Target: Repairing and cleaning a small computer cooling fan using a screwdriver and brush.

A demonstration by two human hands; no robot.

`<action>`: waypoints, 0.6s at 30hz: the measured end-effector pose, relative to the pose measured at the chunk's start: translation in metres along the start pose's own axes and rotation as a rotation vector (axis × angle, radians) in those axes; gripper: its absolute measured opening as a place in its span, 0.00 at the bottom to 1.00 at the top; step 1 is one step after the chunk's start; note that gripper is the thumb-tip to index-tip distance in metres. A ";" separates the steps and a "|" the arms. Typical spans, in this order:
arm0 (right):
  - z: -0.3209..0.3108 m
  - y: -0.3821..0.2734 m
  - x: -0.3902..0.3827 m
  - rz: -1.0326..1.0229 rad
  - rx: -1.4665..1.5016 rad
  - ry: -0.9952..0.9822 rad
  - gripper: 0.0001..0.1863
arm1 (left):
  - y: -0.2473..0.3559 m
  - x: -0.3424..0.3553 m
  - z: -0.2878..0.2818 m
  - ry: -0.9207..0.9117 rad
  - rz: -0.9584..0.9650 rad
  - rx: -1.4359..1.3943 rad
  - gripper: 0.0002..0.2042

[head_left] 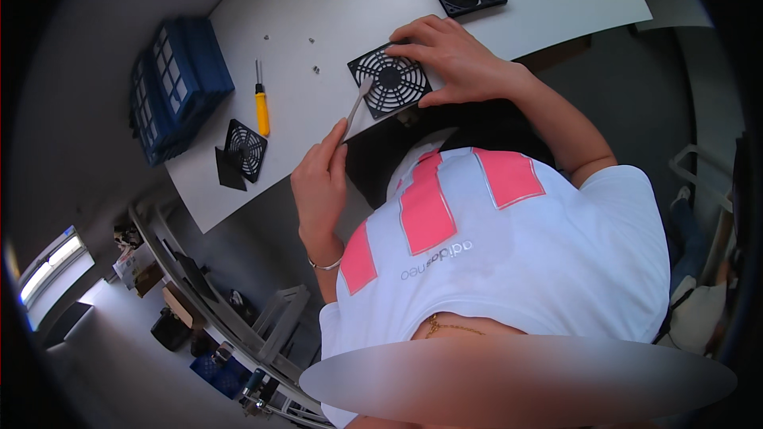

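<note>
My right hand (457, 63) grips a black square fan guard (389, 78) with a ringed grille, its thumb at the near right corner and its fingers on the far edge. The guard rests at the table's near edge. Between the fingers of my left hand (322, 179) is a slim grey brush-like tool (355, 109). Its pale, flattened head touches or hovers just over the left part of the grille; I cannot tell which. Whether the head has bristles is too small to see.
On the white table (556, 0) lie a black fan (453, 0), a yellow-handled screwdriver (262, 114) and several small screws (316, 70). Left of these are a second fan guard (246, 148), a thin black square piece (230, 171) against it, and blue bins (214, 59).
</note>
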State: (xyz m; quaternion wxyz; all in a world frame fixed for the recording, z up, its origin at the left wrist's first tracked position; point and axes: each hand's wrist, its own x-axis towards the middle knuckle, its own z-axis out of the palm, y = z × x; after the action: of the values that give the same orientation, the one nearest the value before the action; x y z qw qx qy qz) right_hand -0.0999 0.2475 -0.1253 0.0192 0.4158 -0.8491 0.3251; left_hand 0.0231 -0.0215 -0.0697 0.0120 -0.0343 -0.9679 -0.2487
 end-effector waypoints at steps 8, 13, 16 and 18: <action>0.001 0.000 -0.001 0.006 -0.016 -0.008 0.42 | 0.003 -0.001 0.007 0.022 0.025 0.032 0.18; 0.002 -0.004 -0.001 0.012 -0.038 -0.011 0.42 | 0.008 -0.007 0.001 -0.067 0.012 0.089 0.18; 0.000 -0.004 -0.001 0.020 -0.041 -0.023 0.42 | 0.008 -0.003 0.008 0.002 0.056 0.066 0.18; 0.002 -0.002 -0.002 0.001 -0.013 0.003 0.42 | 0.008 -0.005 0.008 0.018 0.081 0.055 0.18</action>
State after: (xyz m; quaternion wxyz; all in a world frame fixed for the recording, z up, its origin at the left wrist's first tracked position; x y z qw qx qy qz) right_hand -0.0969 0.2470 -0.1264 0.0231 0.4148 -0.8514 0.3203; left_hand 0.0289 -0.0108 -0.0725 0.0319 -0.0710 -0.9720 -0.2215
